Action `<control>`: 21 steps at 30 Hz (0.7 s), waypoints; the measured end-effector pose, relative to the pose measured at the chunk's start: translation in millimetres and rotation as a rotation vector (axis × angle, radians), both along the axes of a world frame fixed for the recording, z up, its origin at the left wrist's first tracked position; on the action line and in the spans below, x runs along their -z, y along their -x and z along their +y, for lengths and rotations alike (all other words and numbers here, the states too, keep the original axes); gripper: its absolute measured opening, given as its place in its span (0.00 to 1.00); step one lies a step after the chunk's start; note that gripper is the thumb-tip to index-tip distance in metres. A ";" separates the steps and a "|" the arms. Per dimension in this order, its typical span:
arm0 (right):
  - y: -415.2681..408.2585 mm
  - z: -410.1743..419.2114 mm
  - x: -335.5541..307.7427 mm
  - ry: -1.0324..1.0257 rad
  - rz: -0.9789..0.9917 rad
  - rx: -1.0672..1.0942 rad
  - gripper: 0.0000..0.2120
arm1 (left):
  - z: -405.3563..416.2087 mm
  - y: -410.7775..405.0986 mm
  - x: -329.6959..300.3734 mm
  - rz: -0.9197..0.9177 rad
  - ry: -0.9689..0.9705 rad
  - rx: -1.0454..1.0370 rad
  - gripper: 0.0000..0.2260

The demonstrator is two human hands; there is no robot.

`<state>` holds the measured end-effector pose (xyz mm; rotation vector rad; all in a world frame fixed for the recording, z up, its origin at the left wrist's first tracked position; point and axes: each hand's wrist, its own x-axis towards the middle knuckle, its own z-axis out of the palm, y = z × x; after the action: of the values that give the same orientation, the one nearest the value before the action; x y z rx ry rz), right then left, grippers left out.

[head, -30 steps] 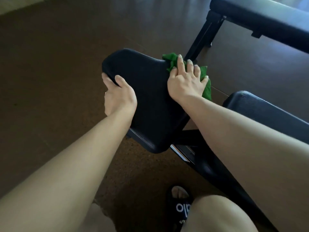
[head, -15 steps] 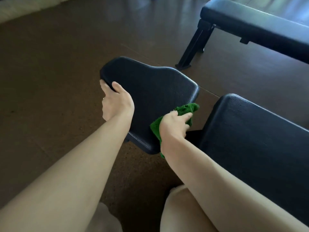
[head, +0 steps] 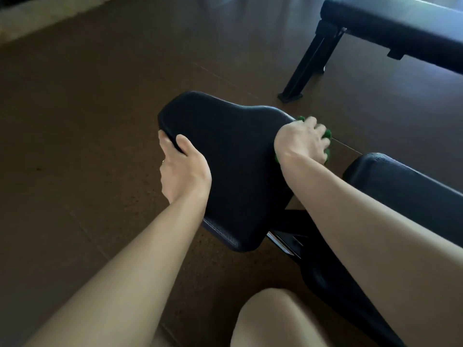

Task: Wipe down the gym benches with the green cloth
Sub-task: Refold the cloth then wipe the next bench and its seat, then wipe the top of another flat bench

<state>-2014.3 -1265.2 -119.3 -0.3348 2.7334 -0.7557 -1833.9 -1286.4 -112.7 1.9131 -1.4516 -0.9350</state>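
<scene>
Seat pad (head: 233, 156): a black padded surface, wide at the far end and narrowing toward the person, is sitting tilted in the middle of the view, with both hands on its edges.
Left hand (head: 184, 170): it is gripping the left edge of the seat pad, thumb lying on top of the padding and fingers curling under the rim where they are passing out of sight; a ring is showing on one finger.
Right hand (head: 302, 141): it is curling over the far right corner of the seat pad and clutching the green cloth, pressing it against the pad's right edge; the fingertips are slightly blurred.
Green cloth (head: 327, 136): it is bunched under the right hand at the seat pad's right edge, with only small green bits peeking out beyond the fingers and below the wrist.
Back pad (head: 406, 186): a second black padded surface is lying just to the right of the seat pad, partly covered by the right forearm.
Frame (head: 323, 276): dark metal is running beneath the two pads toward the lower right.
Second bench (head: 390, 28): another black padded bench is standing at the upper right, well apart, with a dark metal leg (head: 307, 68) angling down to the floor.
Floor (head: 87, 121): a brown speckled floor is stretching under everything.
Knee (head: 273, 319): a bare knee is showing at the bottom edge.
</scene>
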 end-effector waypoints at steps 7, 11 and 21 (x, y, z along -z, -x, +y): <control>-27.8 -53.8 -6.7 -0.018 0.373 -0.573 0.18 | 1.8 1.9 -3.3 -0.014 -0.035 0.002 0.25; -49.0 -63.0 -8.9 0.038 0.434 -0.716 0.16 | -2.2 1.9 -12.5 0.021 -0.172 0.034 0.25; -115.8 -37.8 -121.6 0.381 -1.060 -0.185 0.16 | -57.7 -26.2 -140.0 0.145 -0.643 0.050 0.27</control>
<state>-1898.5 -1302.9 2.3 -0.1741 1.5508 -1.0142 -1807.8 -1344.1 27.3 2.1816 -1.2031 -1.6806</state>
